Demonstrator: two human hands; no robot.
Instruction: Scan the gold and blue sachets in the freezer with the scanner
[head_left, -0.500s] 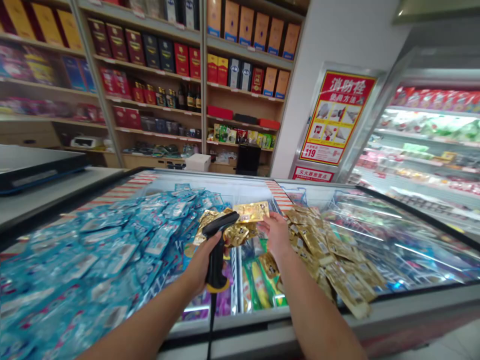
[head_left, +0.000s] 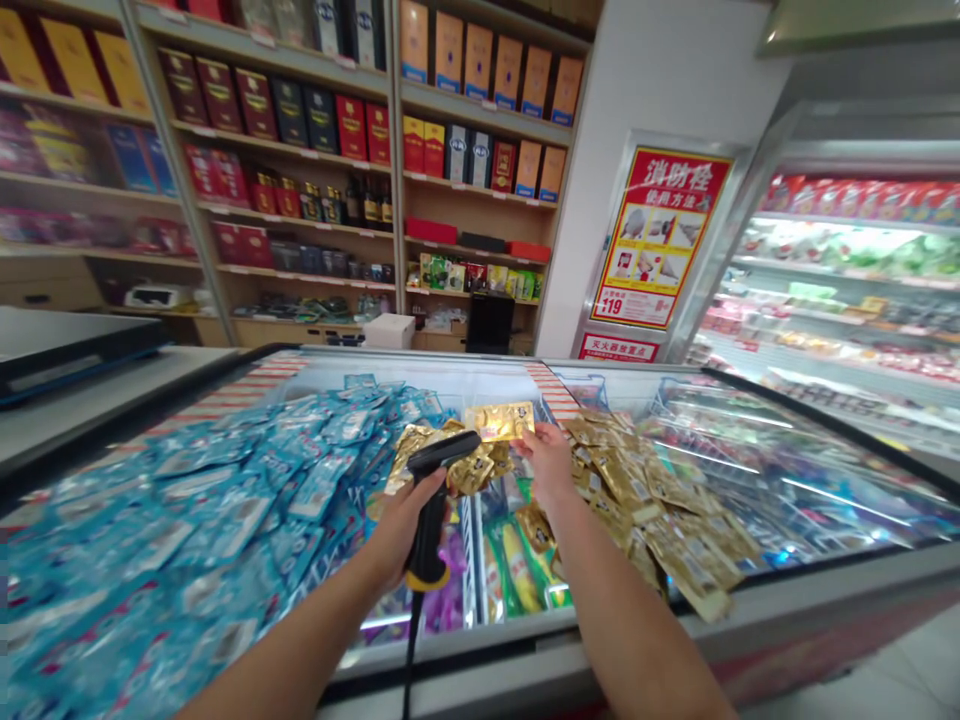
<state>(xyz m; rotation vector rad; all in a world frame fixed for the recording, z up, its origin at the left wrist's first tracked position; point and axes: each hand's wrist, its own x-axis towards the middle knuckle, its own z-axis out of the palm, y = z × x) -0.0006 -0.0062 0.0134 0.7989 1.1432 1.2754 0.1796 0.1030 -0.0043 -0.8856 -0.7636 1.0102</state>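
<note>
My left hand (head_left: 405, 525) is wrapped round the handle of a black barcode scanner (head_left: 430, 520), whose head points to the right. A cable runs down from its yellow-trimmed base. Between the fingertips of my right hand (head_left: 551, 465) is the right end of a flat gold packet (head_left: 498, 421), just beyond the scanner's head. Crumpled gold packets (head_left: 420, 440) lie behind and under the scanner. A heap of blue packets (head_left: 247, 500) spreads to the left of my left hand. To the right of my right hand lies a pile of gold packets (head_left: 645, 480).
The packets lie on a glass-topped freezer (head_left: 525, 635) with colourful packages inside. Left of it stands a counter with a dark flat device (head_left: 75, 345). Shelves of boxes (head_left: 319, 120), a red poster (head_left: 660, 240) and a lit display fridge (head_left: 847, 300) are behind.
The view has shifted slightly, so the shelves sit a little further left and lower. Both hands keep their holds, with the scanner and the gold packet nearly in the same place.
</note>
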